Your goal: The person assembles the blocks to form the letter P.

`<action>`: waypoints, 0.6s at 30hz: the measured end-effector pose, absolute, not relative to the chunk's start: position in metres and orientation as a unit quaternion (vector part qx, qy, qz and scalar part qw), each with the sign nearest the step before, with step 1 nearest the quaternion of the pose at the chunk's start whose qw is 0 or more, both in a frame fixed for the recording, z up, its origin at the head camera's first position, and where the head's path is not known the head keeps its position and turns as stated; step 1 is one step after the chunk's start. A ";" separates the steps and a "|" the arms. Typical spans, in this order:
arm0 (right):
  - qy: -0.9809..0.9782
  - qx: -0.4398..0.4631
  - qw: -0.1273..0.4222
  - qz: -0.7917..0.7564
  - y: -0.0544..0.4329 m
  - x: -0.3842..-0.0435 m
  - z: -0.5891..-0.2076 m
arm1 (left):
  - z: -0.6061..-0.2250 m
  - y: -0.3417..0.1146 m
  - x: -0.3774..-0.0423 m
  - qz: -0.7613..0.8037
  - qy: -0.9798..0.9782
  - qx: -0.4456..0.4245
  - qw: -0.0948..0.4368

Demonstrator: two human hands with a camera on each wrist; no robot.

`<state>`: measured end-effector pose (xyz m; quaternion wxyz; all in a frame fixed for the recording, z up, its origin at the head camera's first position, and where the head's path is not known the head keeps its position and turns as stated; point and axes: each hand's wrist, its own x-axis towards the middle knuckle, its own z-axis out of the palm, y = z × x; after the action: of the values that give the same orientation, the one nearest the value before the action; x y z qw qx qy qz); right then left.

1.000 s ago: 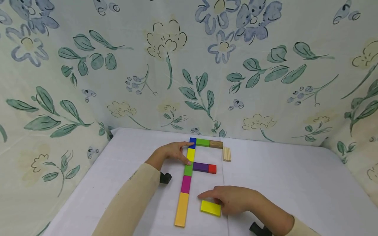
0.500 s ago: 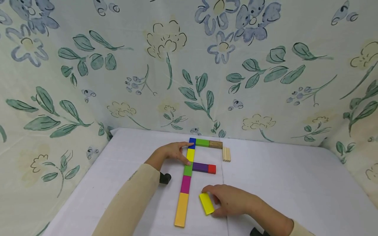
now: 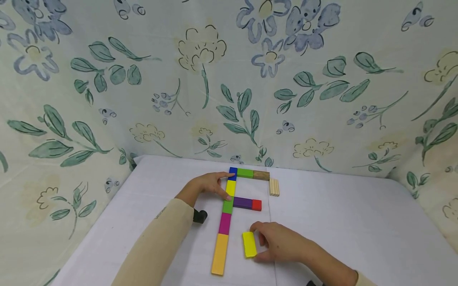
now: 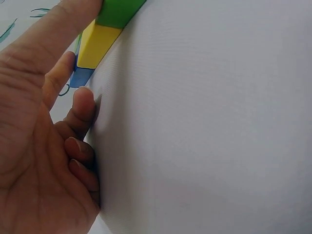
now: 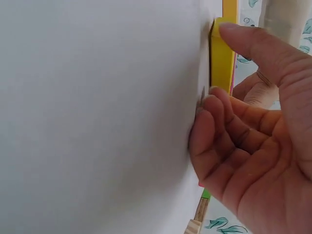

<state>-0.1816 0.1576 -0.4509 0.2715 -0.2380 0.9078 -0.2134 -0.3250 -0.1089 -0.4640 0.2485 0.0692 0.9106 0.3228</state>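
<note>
In the head view my right hand (image 3: pixel 280 242) holds a loose yellow block (image 3: pixel 249 245) by its two ends, between thumb and index finger. The block lies flat, right of a long column of blocks. My left hand (image 3: pixel 207 184) rests at that column's upper part. Its index fingertip touches the blue block (image 3: pixel 233 173), its thumb the green block (image 3: pixel 228 205); a second yellow block (image 3: pixel 231 188) sits between them. Below follow a magenta block (image 3: pixel 225 223) and an orange block (image 3: pixel 220 254). In the left wrist view the other fingers are curled against the cloth.
Right from the column's top run a green block (image 3: pixel 245 173) and a brown block (image 3: pixel 261 175), with a ribbed pale wood block (image 3: pixel 274 187) at their end. A purple block (image 3: pixel 243 203) and a red block (image 3: pixel 256 205) form a shorter branch. White cloth (image 3: pixel 340 214) covers the table.
My right hand has taken hold of the loose yellow block and turned it from lying crosswise to nearly lengthwise beside the column. The left hand has stayed in place.
</note>
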 end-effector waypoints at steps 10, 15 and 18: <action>0.926 -0.148 0.180 -0.297 0.166 -0.188 -0.458 | -0.466 -0.109 -0.328 0.326 0.909 0.068 0.252; 0.935 -0.048 0.127 -0.328 0.170 -0.198 -0.461 | -0.465 -0.108 -0.327 0.321 0.910 0.068 0.253; 0.938 -0.005 0.108 -0.328 0.175 -0.206 -0.463 | -0.465 -0.108 -0.327 0.318 0.911 0.071 0.252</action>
<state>-0.2056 0.1752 -0.4631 0.1079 -0.0051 0.9384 -0.3283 -0.3273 -0.1085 -0.4645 0.2525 0.0705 0.9113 0.3175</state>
